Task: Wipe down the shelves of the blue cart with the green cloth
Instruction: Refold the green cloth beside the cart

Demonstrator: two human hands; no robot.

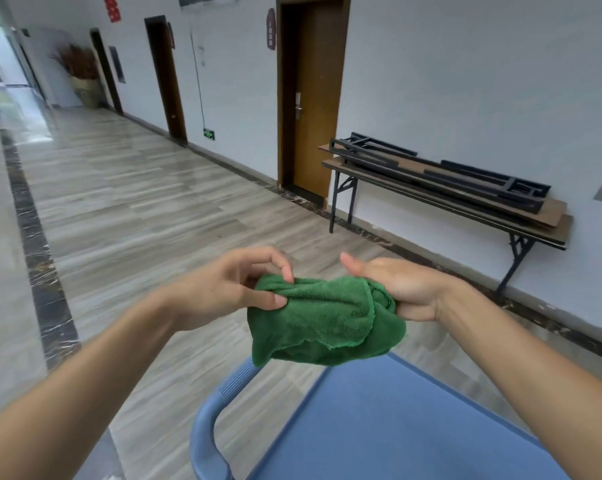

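Observation:
A bunched green cloth (323, 320) hangs in the air between both hands, above the far end of the blue cart (396, 420). My left hand (230, 289) pinches the cloth's left edge between thumb and fingertips. My right hand (400, 289) grips the cloth's right end, palm turned towards me, thumb pointing left. The cart's top shelf lies flat and bare below the cloth. Its curved blue handle (206, 427) bends round at the left end. The lower shelves are out of sight.
A folding table (448, 202) stands against the right wall with black frames and boards stacked on it. Brown doors (313, 98) line the same wall. The long hallway floor (119, 202) stretches away to the left and ahead.

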